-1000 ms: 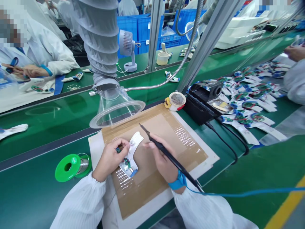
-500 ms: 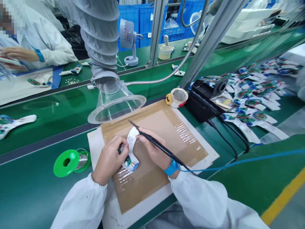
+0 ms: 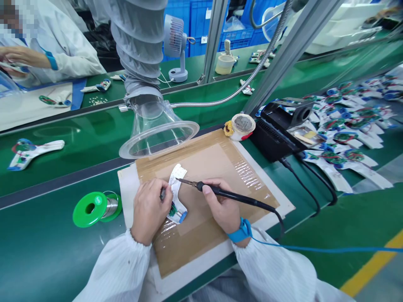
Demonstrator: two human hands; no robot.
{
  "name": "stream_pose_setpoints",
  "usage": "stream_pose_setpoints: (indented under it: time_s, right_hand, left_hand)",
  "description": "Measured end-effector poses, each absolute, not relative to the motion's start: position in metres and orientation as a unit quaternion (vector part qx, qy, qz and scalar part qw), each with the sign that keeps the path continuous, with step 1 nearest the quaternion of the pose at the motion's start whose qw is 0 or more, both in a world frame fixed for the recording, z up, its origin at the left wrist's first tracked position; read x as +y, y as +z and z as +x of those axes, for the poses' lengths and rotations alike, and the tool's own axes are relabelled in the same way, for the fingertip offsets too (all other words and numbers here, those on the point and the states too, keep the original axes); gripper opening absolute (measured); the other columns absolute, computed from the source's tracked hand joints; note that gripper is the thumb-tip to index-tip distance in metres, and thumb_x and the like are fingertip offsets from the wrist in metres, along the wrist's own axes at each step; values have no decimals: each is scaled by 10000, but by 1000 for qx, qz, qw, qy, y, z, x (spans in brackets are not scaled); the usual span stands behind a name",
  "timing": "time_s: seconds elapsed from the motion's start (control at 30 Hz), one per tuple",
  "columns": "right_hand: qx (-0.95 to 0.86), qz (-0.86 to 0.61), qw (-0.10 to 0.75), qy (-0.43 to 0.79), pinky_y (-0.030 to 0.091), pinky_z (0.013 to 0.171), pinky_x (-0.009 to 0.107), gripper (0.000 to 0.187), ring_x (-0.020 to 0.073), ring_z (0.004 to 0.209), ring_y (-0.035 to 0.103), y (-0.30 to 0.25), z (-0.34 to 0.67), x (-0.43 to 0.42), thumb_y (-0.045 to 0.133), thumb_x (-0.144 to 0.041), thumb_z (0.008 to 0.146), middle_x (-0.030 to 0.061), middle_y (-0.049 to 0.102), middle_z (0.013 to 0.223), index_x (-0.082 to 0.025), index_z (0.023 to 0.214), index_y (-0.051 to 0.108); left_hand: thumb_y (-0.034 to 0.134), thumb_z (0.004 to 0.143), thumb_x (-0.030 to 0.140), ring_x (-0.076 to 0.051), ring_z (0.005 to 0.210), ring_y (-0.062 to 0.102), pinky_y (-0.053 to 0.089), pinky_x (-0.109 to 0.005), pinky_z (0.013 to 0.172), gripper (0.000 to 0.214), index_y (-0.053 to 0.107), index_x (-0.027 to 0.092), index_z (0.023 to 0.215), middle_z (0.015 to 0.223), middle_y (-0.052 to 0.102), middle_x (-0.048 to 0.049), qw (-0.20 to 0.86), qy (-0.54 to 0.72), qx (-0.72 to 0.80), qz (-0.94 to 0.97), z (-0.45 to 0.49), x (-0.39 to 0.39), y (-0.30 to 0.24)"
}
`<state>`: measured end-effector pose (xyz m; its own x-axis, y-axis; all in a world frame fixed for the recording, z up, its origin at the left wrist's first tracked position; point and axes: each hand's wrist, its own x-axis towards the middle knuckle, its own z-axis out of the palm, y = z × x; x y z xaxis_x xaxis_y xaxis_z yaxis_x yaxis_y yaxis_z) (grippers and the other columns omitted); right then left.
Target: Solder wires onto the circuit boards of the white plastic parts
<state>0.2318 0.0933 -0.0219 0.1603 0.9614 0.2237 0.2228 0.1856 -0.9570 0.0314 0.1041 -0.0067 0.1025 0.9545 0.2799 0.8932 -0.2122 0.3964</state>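
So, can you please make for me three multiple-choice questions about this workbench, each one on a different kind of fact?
1. Where is the green spool of solder wire?
A. Inside the clear funnel
B. On the green bench, left of the cardboard pad
C. On top of the fan

2. What colour is the strap on the right wrist?
A. Red
B. Yellow
C. Blue

3. What state is the soldering iron in?
A. Held in the right hand, its tip at the white strip
B. Lying on the bench
C. Held in the left hand

Answers:
1. B: the spool sits just beyond the pad's left edge.
2. C: a blue band circles the wrist.
3. A: the fingers grip the black handle like a pen.
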Motion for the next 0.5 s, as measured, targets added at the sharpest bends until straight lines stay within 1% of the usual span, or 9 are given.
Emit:
stream_pose_setpoints:
  time_s: [0.2,0.5]
  right_hand:
    - [-572,-538,524,330,597,761,302,77,181,810,732,-19,232,95,645,-269,913,23,765,886,-238,949,705]
    - [-570,-537,519,341,605,730,291,82,180,786,742,-18,232,95,645,-272,906,22,775,866,-235,945,707]
  left_hand:
    - [566,922,205,-192,754,587,427,-350,826,143,529,230,787,749,637,7,39,248,614,748,33,104,-8]
    - [578,921,191,-182,750,592,437,-358,856,147,529,227,787,747,644,12,42,267,601,752,33,105,-8]
